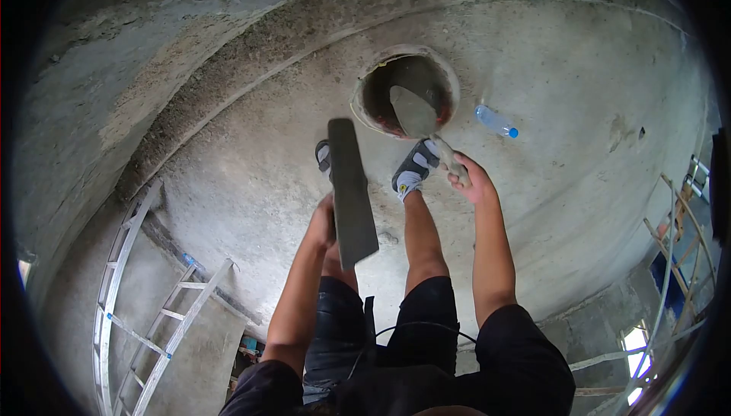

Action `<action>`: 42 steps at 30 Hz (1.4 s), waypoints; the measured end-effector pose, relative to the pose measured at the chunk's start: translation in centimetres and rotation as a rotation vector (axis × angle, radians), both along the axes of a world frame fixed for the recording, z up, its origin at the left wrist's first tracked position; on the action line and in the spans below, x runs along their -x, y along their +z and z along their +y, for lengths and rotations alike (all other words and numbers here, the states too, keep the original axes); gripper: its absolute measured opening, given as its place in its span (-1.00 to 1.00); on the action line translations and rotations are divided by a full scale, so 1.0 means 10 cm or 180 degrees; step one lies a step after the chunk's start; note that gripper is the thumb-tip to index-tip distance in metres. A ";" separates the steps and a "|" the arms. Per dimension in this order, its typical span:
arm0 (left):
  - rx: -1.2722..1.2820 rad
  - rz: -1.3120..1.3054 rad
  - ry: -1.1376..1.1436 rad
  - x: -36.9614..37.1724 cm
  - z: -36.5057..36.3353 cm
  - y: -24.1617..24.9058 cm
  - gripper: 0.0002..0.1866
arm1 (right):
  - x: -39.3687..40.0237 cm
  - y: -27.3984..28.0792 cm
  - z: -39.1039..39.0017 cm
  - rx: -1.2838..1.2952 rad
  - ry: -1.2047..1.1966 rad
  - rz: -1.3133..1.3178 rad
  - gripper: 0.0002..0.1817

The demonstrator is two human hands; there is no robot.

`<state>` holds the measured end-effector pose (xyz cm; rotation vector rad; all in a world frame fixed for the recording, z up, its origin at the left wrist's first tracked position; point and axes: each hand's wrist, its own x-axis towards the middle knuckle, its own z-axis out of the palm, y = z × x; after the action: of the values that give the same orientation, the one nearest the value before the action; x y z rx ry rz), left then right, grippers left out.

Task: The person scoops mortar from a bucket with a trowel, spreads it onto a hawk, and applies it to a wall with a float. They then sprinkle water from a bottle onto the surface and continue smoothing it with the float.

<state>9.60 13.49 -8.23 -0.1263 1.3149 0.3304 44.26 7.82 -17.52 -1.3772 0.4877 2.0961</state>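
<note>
My left hand (326, 222) is closed under a long grey plastering float (350, 195), its flat face turned up toward me; the float's handle is hidden beneath it. My right hand (474, 178) grips the cement-crusted handle of a trowel (413, 111). The trowel's leaf-shaped blade reaches over the mouth of a round bucket (455, 85), overlapping its inside in this view. Grey wet mortar (419, 73) shows within the bucket, and dried cement coats its rim.
A plastic bottle with a blue cap (496, 121) lies right of the bucket. My feet in sandals (415, 165) stand just before it. An aluminium stepladder (183, 325) rises at left, wooden poles (689, 256) at right. A curved concrete wall (190, 51) bounds the floor.
</note>
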 end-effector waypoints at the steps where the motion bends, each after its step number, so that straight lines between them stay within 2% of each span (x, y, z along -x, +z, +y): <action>1: -0.0171 -0.0216 -0.0014 -0.03 0.06 -0.19 -0.58 | -0.03 0.13 -0.09 -0.0135 -0.0141 -0.0113 -0.63; 3: -0.0433 -0.0446 0.0156 -0.18 0.27 -0.40 -0.54 | -0.03 0.48 -0.19 -0.0281 -0.0277 -0.0209 -0.62; 4: -0.0530 -0.0459 0.0338 -0.35 0.42 -0.42 -0.53 | -0.01 0.75 -0.15 -0.0530 -0.0212 -0.0522 -0.59; 5: -0.0442 -0.0392 0.0424 -0.52 0.59 -0.39 -0.55 | 0.03 0.98 -0.11 -0.0780 -0.0148 -0.0828 -0.56; 6: -0.0341 -0.0314 0.0515 -0.66 0.71 -0.35 -0.56 | 0.08 1.20 -0.10 -0.0783 -0.0144 -0.0792 -0.56; 8: -0.0373 -0.0291 0.0431 -0.84 0.82 -0.42 -0.56 | 0.19 1.54 -0.07 -0.1399 0.0315 -0.1712 -0.50; 12: -0.0471 -0.0397 0.0314 -1.12 0.94 -0.42 -0.58 | 0.39 1.79 -0.17 -0.1679 0.0703 -0.2476 -0.54; 15: -0.0368 -0.0369 0.0494 -1.25 0.99 -0.37 -0.59 | 0.48 1.86 -0.02 -0.2544 0.1789 -0.3657 -0.55; 21: -0.0484 -0.0467 0.0592 -1.19 1.08 -0.42 -0.58 | 0.42 2.01 -0.12 -0.2483 0.2518 -0.3520 -0.58; 23: -0.0497 -0.0460 0.0632 -1.05 1.10 -0.48 -0.57 | 0.32 1.98 -0.25 -0.2540 0.1599 -0.2725 -0.60; 24: -0.0521 -0.0486 0.0664 -0.98 1.10 -0.51 -0.56 | 0.21 1.97 -0.39 -0.1778 0.1322 -0.1774 -0.61; 25: -0.0535 -0.0457 0.0682 -0.93 1.10 -0.52 -0.56 | 0.12 1.93 -0.42 -0.1557 0.0885 -0.1034 -0.54; 27: -0.0584 -0.0763 0.1383 -0.85 1.13 -0.53 -0.55 | 0.07 1.78 -0.53 -0.1230 -0.0017 -0.0399 -0.44; 28: -0.0616 -0.0731 0.1406 -0.79 1.13 -0.54 -0.55 | 0.09 1.71 -0.52 -0.1034 -0.0230 -0.0557 -0.39; 31: -0.0760 -0.0601 0.1609 -0.66 1.07 -0.50 -0.54 | 0.15 1.31 -0.28 -0.0582 -0.0484 -0.1105 -0.51; 33: -0.0887 -0.0600 0.1731 -0.67 1.05 -0.42 -0.56 | 0.20 0.96 0.07 -0.0230 0.0047 -0.1570 -0.58; 36: -0.0953 -0.0768 0.1634 -0.70 0.95 -0.43 -0.57 | 0.35 -0.01 0.28 -0.0367 0.0128 -0.1486 -0.61; 38: -0.0884 -0.0679 0.1733 -0.82 0.91 -0.36 -0.58 | 0.41 -0.30 0.43 -0.0293 0.0032 -0.1321 -0.61; 40: -0.0807 -0.0559 0.1811 -0.96 0.87 -0.25 -0.60 | 0.51 -0.36 0.50 -0.0196 -0.1231 -0.1027 -0.58; 41: -0.1032 -0.0690 0.1824 -1.05 0.84 -0.19 -0.63 | 0.54 -0.25 0.50 -0.0182 -0.1253 -0.1026 -0.58; 42: -0.1247 -0.0830 0.1843 -1.14 0.81 -0.16 -0.65 | 0.54 -0.06 0.43 -0.0431 -0.1475 -0.2014 -0.62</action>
<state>20.99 21.61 -9.83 -0.2104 0.9140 1.0217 38.85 12.07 -18.17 -1.5666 0.3432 1.2197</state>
